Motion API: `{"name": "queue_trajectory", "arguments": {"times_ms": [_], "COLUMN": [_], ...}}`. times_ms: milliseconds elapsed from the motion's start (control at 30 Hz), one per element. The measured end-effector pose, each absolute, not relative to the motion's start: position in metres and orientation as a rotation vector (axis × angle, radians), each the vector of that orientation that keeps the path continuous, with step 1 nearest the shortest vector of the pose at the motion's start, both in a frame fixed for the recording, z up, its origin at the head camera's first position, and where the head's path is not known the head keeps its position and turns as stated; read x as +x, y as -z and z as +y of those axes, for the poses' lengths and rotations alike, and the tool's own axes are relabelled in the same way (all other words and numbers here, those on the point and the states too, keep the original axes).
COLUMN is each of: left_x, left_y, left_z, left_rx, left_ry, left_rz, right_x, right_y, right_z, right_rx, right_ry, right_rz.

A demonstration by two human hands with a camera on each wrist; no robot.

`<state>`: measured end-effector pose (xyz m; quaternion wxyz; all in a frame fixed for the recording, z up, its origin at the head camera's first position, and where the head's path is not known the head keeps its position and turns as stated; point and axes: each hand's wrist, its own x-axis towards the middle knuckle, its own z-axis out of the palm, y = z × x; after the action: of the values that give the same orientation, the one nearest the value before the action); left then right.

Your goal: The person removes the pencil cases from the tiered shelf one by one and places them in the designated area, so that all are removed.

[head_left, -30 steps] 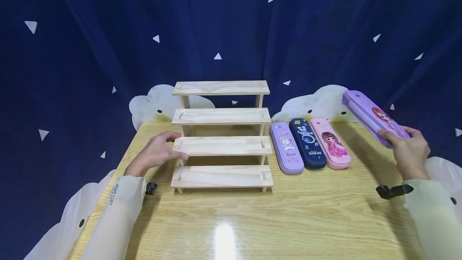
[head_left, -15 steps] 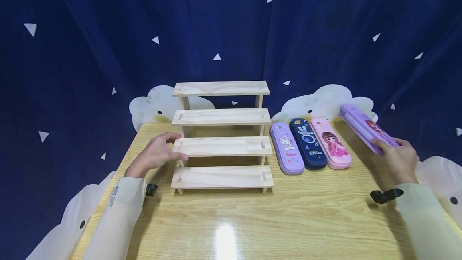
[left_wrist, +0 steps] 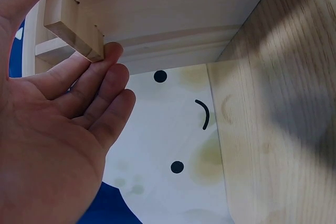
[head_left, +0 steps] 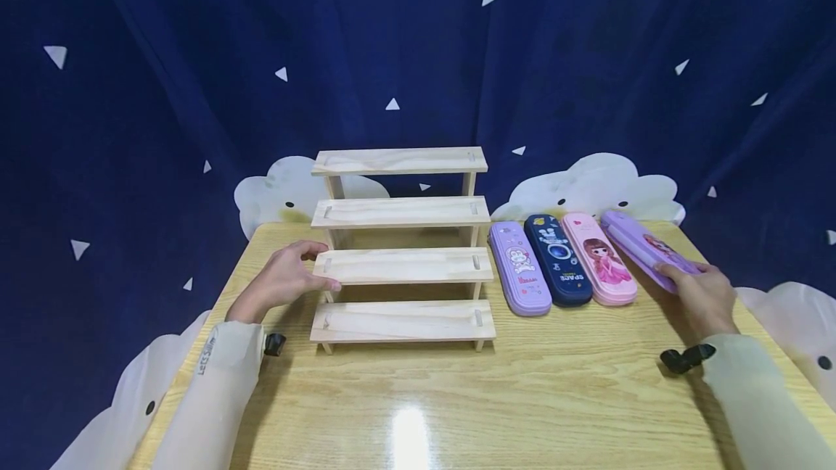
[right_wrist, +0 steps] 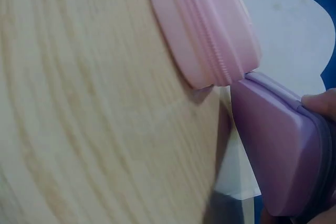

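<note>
In the head view, my right hand [head_left: 707, 302] grips the near end of a purple pencil case [head_left: 635, 239] with a girl printed on its lid. The case is tilted, close beside a pink pencil case [head_left: 599, 258]; its near end is off the table in the right wrist view. My left hand [head_left: 282, 283] holds the left end of a stepped wooden rack [head_left: 401, 267], thumb in front and fingers behind. Seen from the left wrist, those fingertips [left_wrist: 113, 53] bend against a wooden upright.
Left of the pink case lie a navy space-print pencil case [head_left: 557, 260] and a lilac pencil case [head_left: 519, 267], side by side. The wooden table [head_left: 535, 397] backs onto a dark blue curtain [head_left: 405, 42] with white triangles and clouds.
My right hand has moved left and down with the purple pencil case, bringing it beside the pink one. The left hand has stayed on the rack.
</note>
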<state>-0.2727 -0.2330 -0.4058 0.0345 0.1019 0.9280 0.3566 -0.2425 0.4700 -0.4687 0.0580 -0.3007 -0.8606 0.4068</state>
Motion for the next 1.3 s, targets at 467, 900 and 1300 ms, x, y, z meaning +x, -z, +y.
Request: {"name": "queue_trajectory", "arguments": {"times_ms": [467, 900, 1300], "left_x": [-0.273, -0.273, -0.272], "left_y": [0.406, 0.405, 0.406], "left_z": [-0.233, -0.233, -0.234], "left_rx": [0.289, 0.295, 0.299], "left_ry": [-1.110, -1.106, -1.109], "left_rz": [2.841, 2.841, 2.840], "right_x": [-0.253, -0.254, -0.255], "right_y": [0.478, 0.483, 0.483], "right_z": [0.457, 0.449, 0.441], "right_rx": [-0.915, -0.890, -0.889], "right_ry": [-1.168, -1.133, -1.128], "right_rz": [-2.671, -2.709, -2.709]}}
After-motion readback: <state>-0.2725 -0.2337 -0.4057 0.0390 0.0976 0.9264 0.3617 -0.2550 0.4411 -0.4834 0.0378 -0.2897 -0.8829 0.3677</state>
